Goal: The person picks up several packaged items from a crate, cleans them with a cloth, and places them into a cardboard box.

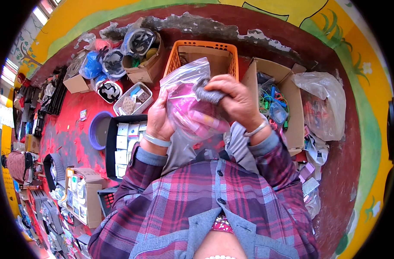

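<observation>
Behind clear bag, left hand half-hidden

Two hands, one clear plastic bag, one orange crate, four cardboard boxes, one purple basin.

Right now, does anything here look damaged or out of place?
Yes: the wall plaster behind the orange crate is chipped, grey under red paint. The clear bag in both hands looks whole.
</observation>
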Motion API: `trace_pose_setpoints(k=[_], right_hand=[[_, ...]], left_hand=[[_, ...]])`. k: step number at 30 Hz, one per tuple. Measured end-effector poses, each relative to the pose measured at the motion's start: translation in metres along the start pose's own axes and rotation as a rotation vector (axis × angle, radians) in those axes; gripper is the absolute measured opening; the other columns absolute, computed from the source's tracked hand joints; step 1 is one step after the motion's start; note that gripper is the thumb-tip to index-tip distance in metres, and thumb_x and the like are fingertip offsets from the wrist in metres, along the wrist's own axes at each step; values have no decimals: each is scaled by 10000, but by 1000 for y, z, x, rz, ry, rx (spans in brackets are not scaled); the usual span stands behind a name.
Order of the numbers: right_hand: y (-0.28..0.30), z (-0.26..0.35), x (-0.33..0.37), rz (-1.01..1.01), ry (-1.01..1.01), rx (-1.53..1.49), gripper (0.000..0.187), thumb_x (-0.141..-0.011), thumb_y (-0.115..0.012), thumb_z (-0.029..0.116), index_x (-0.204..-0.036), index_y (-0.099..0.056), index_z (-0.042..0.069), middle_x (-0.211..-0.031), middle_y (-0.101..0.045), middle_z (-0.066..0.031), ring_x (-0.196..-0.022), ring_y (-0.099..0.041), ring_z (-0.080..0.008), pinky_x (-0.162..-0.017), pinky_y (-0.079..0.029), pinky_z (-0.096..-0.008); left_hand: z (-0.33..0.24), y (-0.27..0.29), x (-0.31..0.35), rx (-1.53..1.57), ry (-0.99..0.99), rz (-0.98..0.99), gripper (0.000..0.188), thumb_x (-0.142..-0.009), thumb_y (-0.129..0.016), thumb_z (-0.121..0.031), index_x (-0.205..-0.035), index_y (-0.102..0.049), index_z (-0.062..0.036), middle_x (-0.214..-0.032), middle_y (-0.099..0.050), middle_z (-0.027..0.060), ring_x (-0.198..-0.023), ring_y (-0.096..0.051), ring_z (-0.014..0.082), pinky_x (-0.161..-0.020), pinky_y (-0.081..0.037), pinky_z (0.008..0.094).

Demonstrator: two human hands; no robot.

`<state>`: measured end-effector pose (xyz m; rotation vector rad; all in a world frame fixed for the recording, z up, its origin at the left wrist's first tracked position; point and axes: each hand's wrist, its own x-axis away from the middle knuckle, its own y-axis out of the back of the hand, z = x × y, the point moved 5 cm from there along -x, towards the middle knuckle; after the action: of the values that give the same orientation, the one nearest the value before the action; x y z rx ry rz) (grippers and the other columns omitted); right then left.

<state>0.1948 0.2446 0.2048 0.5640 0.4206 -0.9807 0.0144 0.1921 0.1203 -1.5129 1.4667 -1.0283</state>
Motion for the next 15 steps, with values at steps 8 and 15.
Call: trace_pose_setpoints(k=[8,15], right_hand=[[-12,-35,47,180,-252,-222,367,-649,-441,-155,-857,-690,17,-974,-597,-77,-966,-575,-199,-884,-434,-276],[40,-39,36,108,-265,218,281,-676,-507,-132,-867,-673,-10,-917,-609,-97,-890,-597,-220,-798,-477,-283]], left_hand=[[-9,14,2,34,-41,38,365,-1003,-328,-246,-1211,-478,13,-1214,-542,161,-1134,-519,287,-1009,-400,429],[-10,3,3,-50,-90,-85,380,-1004,-316,-255,-1216,-474,18,-1226,-536,157,-1142,-513,280,-1022,-382,420]])
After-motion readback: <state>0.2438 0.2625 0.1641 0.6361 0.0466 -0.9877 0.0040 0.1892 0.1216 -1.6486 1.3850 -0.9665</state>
